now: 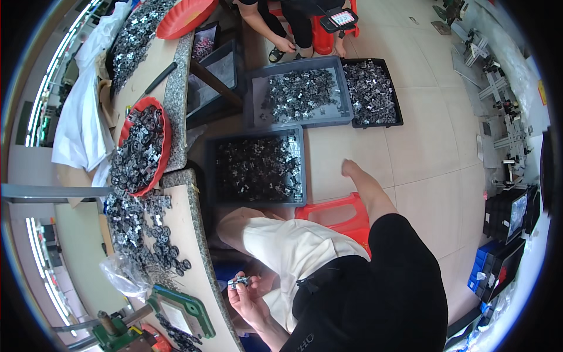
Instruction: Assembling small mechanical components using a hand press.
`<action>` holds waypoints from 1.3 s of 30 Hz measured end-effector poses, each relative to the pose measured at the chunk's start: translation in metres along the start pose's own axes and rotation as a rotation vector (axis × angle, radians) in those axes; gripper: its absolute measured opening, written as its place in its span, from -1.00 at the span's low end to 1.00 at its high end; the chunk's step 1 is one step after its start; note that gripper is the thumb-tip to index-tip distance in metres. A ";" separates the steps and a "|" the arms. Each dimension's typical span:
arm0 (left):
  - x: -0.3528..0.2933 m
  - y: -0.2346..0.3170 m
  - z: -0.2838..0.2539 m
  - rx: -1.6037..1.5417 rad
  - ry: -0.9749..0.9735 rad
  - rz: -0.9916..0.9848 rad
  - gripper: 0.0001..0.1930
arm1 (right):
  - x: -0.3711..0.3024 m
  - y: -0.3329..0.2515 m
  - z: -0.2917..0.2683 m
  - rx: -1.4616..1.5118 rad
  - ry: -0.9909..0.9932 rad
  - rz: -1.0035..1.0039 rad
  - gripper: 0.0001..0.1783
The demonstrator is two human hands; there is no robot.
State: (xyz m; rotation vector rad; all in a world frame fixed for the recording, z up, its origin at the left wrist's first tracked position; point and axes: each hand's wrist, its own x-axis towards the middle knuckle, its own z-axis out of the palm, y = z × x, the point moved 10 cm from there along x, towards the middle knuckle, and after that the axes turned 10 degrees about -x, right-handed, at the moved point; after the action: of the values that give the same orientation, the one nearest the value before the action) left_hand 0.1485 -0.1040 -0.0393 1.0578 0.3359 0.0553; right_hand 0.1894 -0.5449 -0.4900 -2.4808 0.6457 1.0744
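Observation:
My left hand (249, 302), beside the workbench edge at the lower middle, pinches a small silver-and-black metal part (238, 282) between thumb and fingers. My right hand (348, 168) hangs out over the tiled floor, right of the grey-blue bins. Its fingers are hidden from this angle, so I cannot make out what, if anything, is in it. Nearest to it are a bin of dark small parts (258, 164) and a red plastic stool (337, 212). On the bench (202, 258), left of my left hand, lie loose black wheel-like parts (167, 252).
A red basin (166, 154) heaped with black round parts stands on the bench. A green hand press (114, 333) is at the lower left. Another bin (249, 88) and a black tray (399, 111) sit on the floor, near a seated person's hand (284, 44).

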 end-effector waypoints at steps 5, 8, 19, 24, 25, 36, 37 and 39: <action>0.000 0.000 -0.015 -0.012 0.072 0.011 -0.80 | 0.031 -0.090 -0.121 0.047 0.297 -0.050 -0.67; -0.003 0.000 -0.013 -0.011 0.105 0.012 -0.80 | 0.048 -0.117 -0.184 0.021 0.351 -0.145 -0.67; 0.008 -0.012 -0.017 -0.017 0.174 -0.026 -0.80 | -0.108 -0.245 -0.143 0.893 -0.144 -0.799 -0.67; 0.021 -0.028 -0.003 0.111 0.098 -0.124 -0.78 | -0.316 -0.295 -0.151 1.131 -0.617 -1.002 -0.59; 0.023 -0.031 0.004 0.137 0.079 -0.117 -0.80 | -0.335 -0.296 -0.144 1.113 -0.650 -0.985 -0.59; 0.011 -0.024 0.007 0.117 -0.036 -0.003 -0.80 | -0.385 -0.319 -0.131 0.932 -0.545 -1.202 -0.58; 0.011 -0.024 0.004 0.127 -0.030 -0.018 -0.80 | -0.385 -0.321 -0.129 0.922 -0.552 -1.200 -0.58; 0.011 -0.022 0.000 0.123 -0.023 -0.019 -0.80 | -0.385 -0.325 -0.128 0.890 -0.538 -1.220 -0.58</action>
State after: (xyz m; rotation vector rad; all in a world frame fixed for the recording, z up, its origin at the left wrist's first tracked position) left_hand 0.1566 -0.1126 -0.0610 1.1757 0.3323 0.0054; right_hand 0.2052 -0.2357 -0.0724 -1.2554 -0.4668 0.6293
